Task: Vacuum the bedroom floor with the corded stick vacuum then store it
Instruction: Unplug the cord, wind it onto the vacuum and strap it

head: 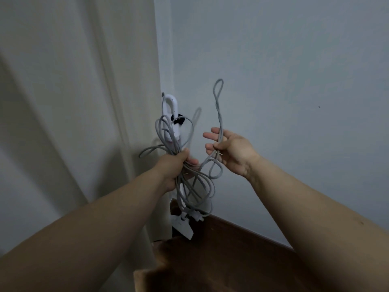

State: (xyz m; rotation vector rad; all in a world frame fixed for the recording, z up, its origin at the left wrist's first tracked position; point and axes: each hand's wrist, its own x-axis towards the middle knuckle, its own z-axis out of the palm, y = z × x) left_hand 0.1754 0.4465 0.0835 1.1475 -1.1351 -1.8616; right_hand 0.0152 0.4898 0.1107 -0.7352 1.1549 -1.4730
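Grey rubbery cord (190, 182) hangs in loose, tangled loops at the centre of my frame, bunched in my left hand (175, 165), whose fingers curl tight around it. My right hand (228, 150) pinches a twisted strand that rises into a narrow loop, its other fingers loosely spread. Behind, the white glossy plastic stick vacuum (171, 121) stands in the corner against the pale matte wall (294, 81), above the dark wooden floor (221, 256).

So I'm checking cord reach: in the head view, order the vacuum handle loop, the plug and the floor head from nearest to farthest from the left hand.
From the left hand:
1. Vacuum handle loop, above it by the wall corner.
2. Plug, dangling below.
3. Floor head, lowest, at the floor; close to the plug.
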